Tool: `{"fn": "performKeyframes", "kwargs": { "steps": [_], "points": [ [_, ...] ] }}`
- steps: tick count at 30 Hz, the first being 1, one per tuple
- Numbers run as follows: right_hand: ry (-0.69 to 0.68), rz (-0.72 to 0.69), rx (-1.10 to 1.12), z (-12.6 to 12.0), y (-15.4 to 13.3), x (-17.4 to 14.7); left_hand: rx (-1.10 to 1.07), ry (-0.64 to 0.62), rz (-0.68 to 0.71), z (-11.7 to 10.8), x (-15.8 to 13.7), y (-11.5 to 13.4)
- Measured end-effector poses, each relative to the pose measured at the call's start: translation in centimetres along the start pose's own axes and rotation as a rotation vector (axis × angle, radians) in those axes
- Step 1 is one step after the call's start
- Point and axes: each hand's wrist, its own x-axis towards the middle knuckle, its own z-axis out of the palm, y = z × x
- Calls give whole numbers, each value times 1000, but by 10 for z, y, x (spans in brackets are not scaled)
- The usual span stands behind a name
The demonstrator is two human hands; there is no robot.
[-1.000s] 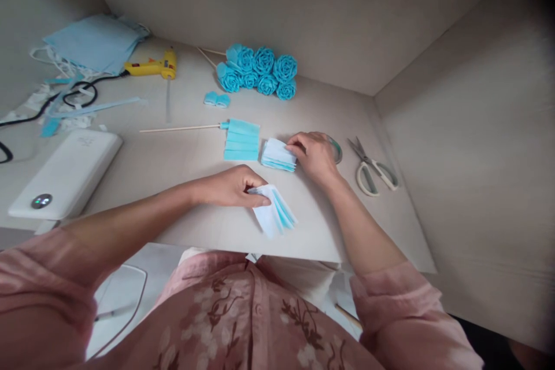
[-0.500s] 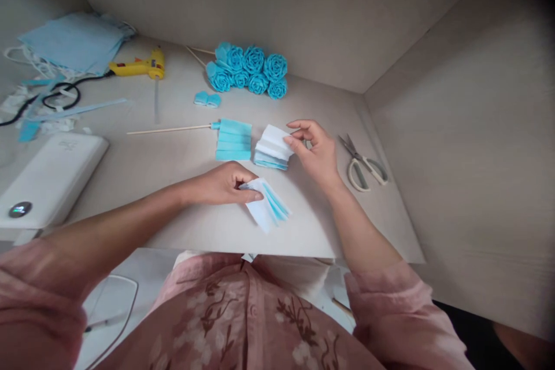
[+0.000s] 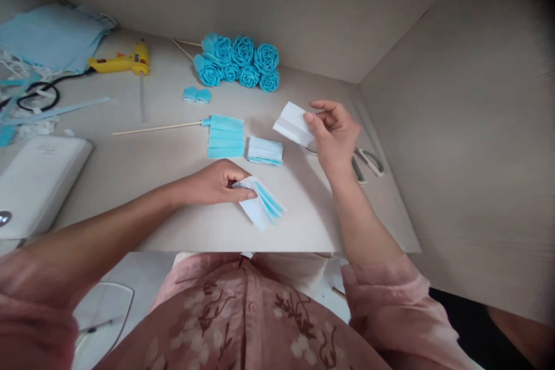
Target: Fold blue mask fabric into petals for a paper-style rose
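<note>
My left hand point(image 3: 225, 182) is closed on a fanned bunch of white and blue fabric pieces point(image 3: 261, 208), just above the front of the table. Between thumb and fingers, my right hand point(image 3: 333, 133) pinches a single white fabric piece point(image 3: 293, 122), held up off the table. Below and left of that piece lies a small stack of pleated white and blue pieces point(image 3: 265, 151). Beside the stack, a pleated blue piece point(image 3: 226, 136) lies against the end of a thin wooden stick point(image 3: 156, 128). Scissors point(image 3: 370, 163) are partly hidden behind my right hand.
Several blue fabric roses point(image 3: 243, 62) on sticks lie at the back, with two small folded blue pieces point(image 3: 196, 95) in front. Further left are a yellow glue gun point(image 3: 119, 62), a pile of blue face masks point(image 3: 52, 37), scraps, and a white power bank point(image 3: 50, 182).
My right hand has lifted the white piece off the stack and moved up and to the right. My left hand keeps its bunch. The view has shifted slightly.
</note>
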Motion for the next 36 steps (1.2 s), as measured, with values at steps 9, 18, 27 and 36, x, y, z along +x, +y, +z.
{"fn": "performKeyframes", "kwargs": {
  "steps": [9,18,27,36],
  "points": [
    [-122,26,61,10,-27,-13,-80,99,74,0,0,2],
    [-192,-4,69,12,-33,-18,-78,243,69,-4,-1,6],
    [-169,-293,-23,9,-41,-19,-6,315,102,-7,-2,12],
    [-99,-539,170,8,-37,-14,108,240,208,-1,-1,3]
  ]
}}
